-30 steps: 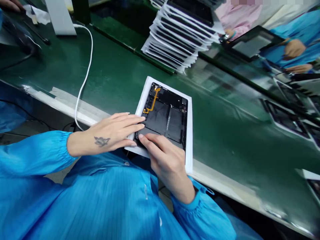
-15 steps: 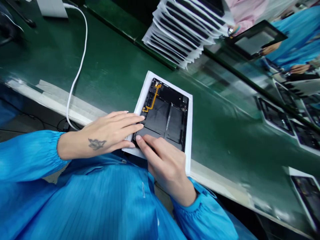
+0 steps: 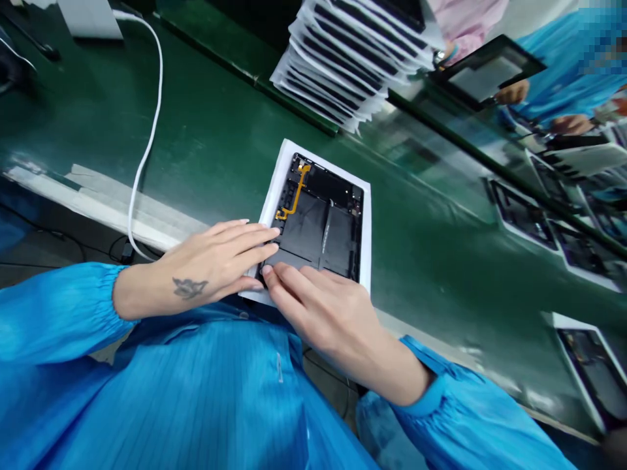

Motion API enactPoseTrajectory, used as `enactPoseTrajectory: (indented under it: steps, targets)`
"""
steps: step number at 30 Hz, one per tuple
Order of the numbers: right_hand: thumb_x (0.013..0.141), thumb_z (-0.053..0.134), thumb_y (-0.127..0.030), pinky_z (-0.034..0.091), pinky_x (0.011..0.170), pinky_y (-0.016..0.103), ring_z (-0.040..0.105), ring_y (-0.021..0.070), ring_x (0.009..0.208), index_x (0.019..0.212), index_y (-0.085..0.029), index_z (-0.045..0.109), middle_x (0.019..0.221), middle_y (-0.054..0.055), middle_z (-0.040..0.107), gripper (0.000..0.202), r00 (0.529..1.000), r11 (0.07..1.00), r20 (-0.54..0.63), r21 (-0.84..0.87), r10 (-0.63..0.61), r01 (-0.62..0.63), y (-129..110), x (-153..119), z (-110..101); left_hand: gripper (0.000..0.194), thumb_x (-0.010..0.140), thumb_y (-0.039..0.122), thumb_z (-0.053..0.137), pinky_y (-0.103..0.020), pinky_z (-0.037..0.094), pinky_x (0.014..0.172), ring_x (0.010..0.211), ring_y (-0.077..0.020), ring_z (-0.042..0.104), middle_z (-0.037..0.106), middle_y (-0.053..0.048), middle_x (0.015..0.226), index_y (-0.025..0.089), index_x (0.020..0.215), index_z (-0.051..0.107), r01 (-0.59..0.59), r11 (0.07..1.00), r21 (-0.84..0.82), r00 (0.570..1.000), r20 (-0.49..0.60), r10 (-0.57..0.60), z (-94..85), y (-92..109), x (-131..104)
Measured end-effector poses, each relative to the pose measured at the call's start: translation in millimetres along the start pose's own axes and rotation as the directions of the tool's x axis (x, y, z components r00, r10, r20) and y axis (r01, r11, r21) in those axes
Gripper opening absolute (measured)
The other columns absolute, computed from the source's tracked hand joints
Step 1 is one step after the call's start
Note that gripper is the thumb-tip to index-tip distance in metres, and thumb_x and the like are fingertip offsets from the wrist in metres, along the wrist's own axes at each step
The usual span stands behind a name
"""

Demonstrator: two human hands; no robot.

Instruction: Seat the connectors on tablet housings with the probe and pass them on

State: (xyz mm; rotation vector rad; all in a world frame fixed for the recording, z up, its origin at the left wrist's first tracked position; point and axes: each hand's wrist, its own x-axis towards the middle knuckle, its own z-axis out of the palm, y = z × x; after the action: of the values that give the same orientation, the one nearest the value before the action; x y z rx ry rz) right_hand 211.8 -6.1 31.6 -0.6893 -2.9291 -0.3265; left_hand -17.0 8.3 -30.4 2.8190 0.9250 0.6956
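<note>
An opened tablet point(image 3: 306, 228), black inside with flat battery cells, lies on a white sheet point(image 3: 366, 235) at the bench's near edge. An orange flex cable point(image 3: 298, 192) runs down its left side. My left hand point(image 3: 220, 258) rests open across the tablet's lower left edge, fingers stretched out. Beside it, my right hand point(image 3: 318, 300) is bent over the lower left corner, its fingers close together and the tips pressed down there. Whatever may be between those fingers is hidden, and the hand covers the tablet's lower edge.
A tall stack of dark panels in white sheets point(image 3: 343, 65) stands at the back. On the left, a white cable point(image 3: 157, 117) hangs over the bench edge. More opened tablets point(image 3: 588, 365) lie to the right. Across the bench, a co-worker's hand point(image 3: 514, 93) holds a dark panel point(image 3: 490, 75).
My right wrist and forearm have swung out to the right and the hand lies flatter over the tablet's lower edge. The fingertips stay at the same corner. My left hand has barely moved.
</note>
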Motion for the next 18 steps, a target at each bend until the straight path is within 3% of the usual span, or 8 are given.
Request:
enactPoseTrajectory:
  steps: [5,10,18]
  targets:
    - [0.104,0.044,-0.013,0.038,0.055,0.034,0.051,0.015,0.066,0.098,-0.013,0.071,0.091,0.005,0.07,0.028,0.999,0.998,0.006,0.039,0.054,-0.055,-2,4,-4,0.048,0.108,0.039,0.038,-0.045,0.045,0.116,0.137,-0.0297,0.054,0.056,-0.015,0.148,0.006,0.138,0.056,-0.01,1.0,-0.002,1.0,-0.004,0.01,-2.8,2,3]
    - [0.104,0.043,-0.015,0.035,0.052,0.035,0.053,0.0163,0.066,0.096,-0.015,0.071,0.083,0.003,0.066,0.029,0.998,0.997,0.064,0.078,0.012,-0.017,2,8,-9,0.052,0.109,0.042,0.035,-0.046,0.045,0.115,0.139,-0.0312,0.052,0.055,-0.015,0.15,0.006,0.139,0.055,0.007,1.0,-0.022,1.0,0.025,-0.006,-4.6,-1,4]
    - [0.101,0.045,-0.013,0.034,0.052,0.034,0.051,0.0161,0.063,0.094,-0.015,0.07,0.091,0.007,0.071,0.026,0.998,0.995,-0.015,-0.068,0.067,-0.068,-12,8,-3,0.048,0.108,0.04,0.04,-0.044,0.043,0.118,0.14,-0.0279,0.051,0.055,-0.016,0.149,0.006,0.139,0.054,0.009,0.999,-0.04,1.0,-0.001,-0.009,-5.8,1,4]
